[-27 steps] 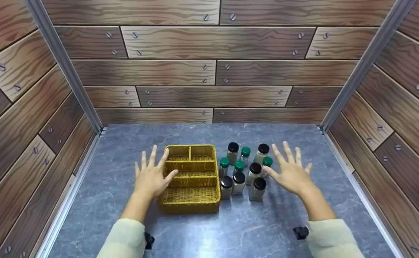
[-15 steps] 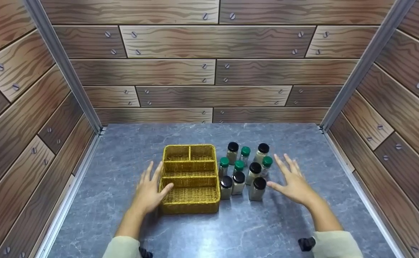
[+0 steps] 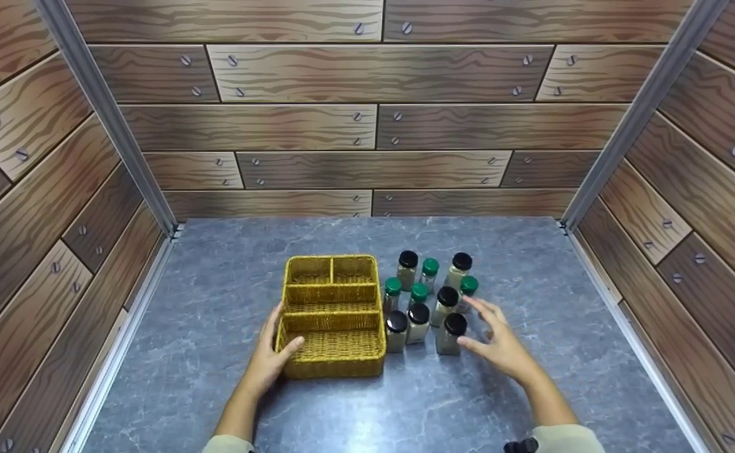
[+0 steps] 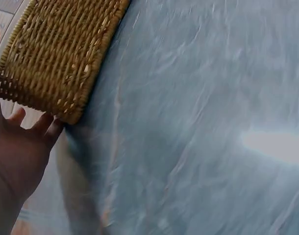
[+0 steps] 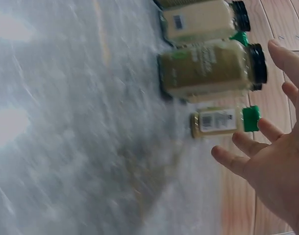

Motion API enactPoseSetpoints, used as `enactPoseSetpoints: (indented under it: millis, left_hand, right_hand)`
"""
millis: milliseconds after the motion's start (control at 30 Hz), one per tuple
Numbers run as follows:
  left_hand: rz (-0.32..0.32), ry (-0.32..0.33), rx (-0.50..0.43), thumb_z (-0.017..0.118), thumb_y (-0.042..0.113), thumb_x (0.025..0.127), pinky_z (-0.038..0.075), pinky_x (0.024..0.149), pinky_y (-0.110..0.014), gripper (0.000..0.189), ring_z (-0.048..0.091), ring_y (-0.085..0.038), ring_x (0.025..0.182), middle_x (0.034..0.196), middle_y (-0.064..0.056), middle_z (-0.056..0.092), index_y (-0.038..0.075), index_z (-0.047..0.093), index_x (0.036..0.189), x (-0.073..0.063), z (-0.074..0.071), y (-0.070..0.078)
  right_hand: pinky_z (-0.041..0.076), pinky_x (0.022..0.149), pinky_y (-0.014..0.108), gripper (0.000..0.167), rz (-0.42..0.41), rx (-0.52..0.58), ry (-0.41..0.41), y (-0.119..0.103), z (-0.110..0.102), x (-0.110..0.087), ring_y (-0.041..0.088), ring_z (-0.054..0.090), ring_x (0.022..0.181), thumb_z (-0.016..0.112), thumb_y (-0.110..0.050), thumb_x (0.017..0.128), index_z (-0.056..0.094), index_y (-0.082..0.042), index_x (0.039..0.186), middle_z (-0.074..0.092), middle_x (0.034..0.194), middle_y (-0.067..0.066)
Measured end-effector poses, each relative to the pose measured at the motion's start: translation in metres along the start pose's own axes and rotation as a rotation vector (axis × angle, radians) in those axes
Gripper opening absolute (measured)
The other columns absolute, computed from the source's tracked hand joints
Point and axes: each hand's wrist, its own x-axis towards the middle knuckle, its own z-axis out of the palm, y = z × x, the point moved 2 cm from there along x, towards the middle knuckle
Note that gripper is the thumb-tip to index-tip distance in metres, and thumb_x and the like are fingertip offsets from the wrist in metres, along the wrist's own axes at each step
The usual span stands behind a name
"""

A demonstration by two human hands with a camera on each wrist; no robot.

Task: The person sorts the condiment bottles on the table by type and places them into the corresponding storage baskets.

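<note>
1. Surface: grey marbled tabletop point(image 3: 191, 327), glare at bottom centre. Room: wood-plank-print walls point(image 3: 373, 126) on three sides, metal corner posts point(image 3: 101, 100) upper left and upper right.
2. My left hand point(image 3: 265, 362), lower left of centre: thumb over the rim of the yellow woven basket point(image 3: 332, 369), other fingers along its outer left wall. Can't tell if they're gripping.
3. My right hand point(image 3: 507, 353), lower right of centre: fingers extended, thumb spread apart. Thumb tip just beside the front-right black-capped jar point(image 3: 448, 343); contact unclear. Fingertips near the rightmost green-capped bottle point(image 5: 218, 121).
4. Basket: centre of frame, four compartments. Two small at top, one wide in middle, large one at bottom with my thumb tip in it.
5. Jars and bottles: just right of basket, ten upright, six black caps, four green. Right wrist view: pale and tan contents, label print blurred.
</note>
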Motion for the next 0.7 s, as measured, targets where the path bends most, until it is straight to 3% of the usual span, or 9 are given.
enactPoseSetpoints:
  millis: [167,267,500,700]
  left_hand:
    - [-0.066,-0.018,-0.154,0.075,0.016,0.100,0.004,0.128,-0.080,0.090,0.007,-0.048,0.169,0.183,-0.017,0.014,0.024,0.025,0.173,-0.007,0.006,-0.011]
    - [-0.074,-0.032,-0.199,0.080,0.014,0.095,0.009,0.131,-0.076,0.100,0.012,-0.049,0.168,0.183,-0.018,0.013,0.026,0.020,0.174,-0.008,0.008,-0.015]
    - [-0.050,-0.052,-0.225,0.089,0.008,0.085,0.031,0.128,-0.062,0.117,0.037,-0.049,0.158,0.178,-0.026,0.023,0.024,0.014,0.174,-0.009,0.010,-0.018]
    - [-0.023,-0.035,-0.178,0.088,0.009,0.086,0.033,0.127,-0.066,0.116,0.043,-0.051,0.154,0.175,-0.029,0.030,0.023,0.014,0.174,-0.011,0.013,-0.017]
  right_hand:
    - [0.045,0.115,0.074,0.075,0.048,0.092,0.009,0.005,0.016,0.000,0.056,0.045,0.148,0.083,-0.012,0.095,0.049,-0.015,0.162,0.037,0.162,0.028]
    - [0.046,0.117,0.069,0.071,0.050,0.114,0.024,0.007,0.022,0.001,0.054,0.049,0.146,0.081,-0.009,0.096,0.051,-0.014,0.161,0.041,0.159,0.027]
    - [0.050,0.118,0.053,0.055,0.000,0.078,0.089,0.009,0.032,0.005,0.039,0.063,0.135,0.076,0.000,0.097,0.061,-0.006,0.150,0.060,0.148,0.021]
    - [0.050,0.118,0.054,0.051,0.011,0.047,0.079,0.008,0.033,0.009,0.041,0.063,0.136,0.074,0.002,0.097,0.062,-0.005,0.146,0.060,0.153,0.022]
